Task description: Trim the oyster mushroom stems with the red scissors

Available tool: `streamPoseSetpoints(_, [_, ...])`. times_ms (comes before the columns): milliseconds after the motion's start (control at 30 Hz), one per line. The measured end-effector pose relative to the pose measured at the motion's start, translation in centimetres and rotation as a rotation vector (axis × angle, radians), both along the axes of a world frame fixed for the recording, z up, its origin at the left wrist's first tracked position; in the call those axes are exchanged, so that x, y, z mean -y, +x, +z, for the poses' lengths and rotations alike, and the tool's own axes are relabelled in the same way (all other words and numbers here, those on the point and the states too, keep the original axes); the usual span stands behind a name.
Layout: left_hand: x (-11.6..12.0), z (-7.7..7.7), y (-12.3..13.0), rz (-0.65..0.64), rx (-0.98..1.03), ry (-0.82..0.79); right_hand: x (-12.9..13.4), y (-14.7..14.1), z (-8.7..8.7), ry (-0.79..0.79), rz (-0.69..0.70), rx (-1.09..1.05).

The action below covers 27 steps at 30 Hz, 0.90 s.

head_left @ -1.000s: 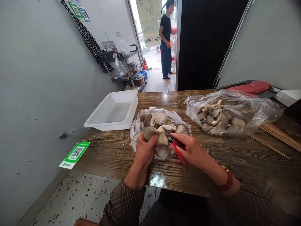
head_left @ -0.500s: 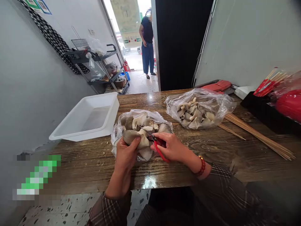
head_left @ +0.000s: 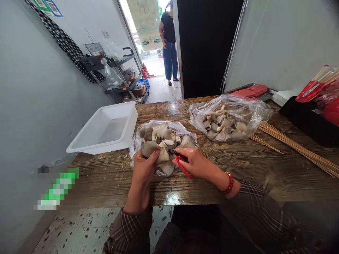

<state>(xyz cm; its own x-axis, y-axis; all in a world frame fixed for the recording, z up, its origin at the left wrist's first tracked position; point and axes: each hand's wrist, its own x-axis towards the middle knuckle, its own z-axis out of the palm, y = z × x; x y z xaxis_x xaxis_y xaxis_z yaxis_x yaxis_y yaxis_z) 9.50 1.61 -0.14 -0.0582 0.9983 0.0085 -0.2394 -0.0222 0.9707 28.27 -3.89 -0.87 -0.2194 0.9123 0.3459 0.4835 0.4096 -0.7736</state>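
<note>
My left hand [head_left: 144,165] is closed on a grey oyster mushroom [head_left: 150,149], thumb across its cap. Red-handled scissors [head_left: 183,167] sit in my right hand [head_left: 194,163], their blades up against the pale stem side of that mushroom. Whether the blades are parted is hard to make out. Under both hands lies an opened clear plastic bag [head_left: 134,141] holding more oyster mushrooms [head_left: 187,142]. Farther right, a second clear bag [head_left: 254,118] contains smaller mushroom pieces [head_left: 225,125].
A white plastic tub [head_left: 99,147] stands on the wooden table [head_left: 106,183] at left. Bamboo skewers [head_left: 299,148] lie at right, near a black box [head_left: 299,113] with red packets. Behind, a person [head_left: 169,42] stands in the doorway beside a shelf cart [head_left: 119,70].
The view has shifted slightly, so everything sits a little farther right and higher. Both hands keep their hold on the mushroom and scissors, with barely any motion.
</note>
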Motion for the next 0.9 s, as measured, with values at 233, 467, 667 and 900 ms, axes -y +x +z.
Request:
streamPoseSetpoints(233, [-0.1, -0.2, -0.2, -0.032, -0.004, -0.022, 0.0, 0.1, -0.2, -0.013, 0.011, 0.000])
streamPoseSetpoints(467, [0.3, -0.1, -0.3, -0.129, -0.046, -0.028, -0.5, 0.6, 0.2, -0.039, -0.009, -0.004])
streamPoseSetpoints(667, [0.1, -0.3, -0.5, -0.148, -0.046, -0.031, -0.4, 0.9, 0.3, -0.121, 0.067, -0.045])
streamPoseSetpoints(900, [0.0, 0.1, -0.5, -0.142, -0.028, -0.042, -1.0, 2.3, 0.4, -0.167, 0.026, -0.184])
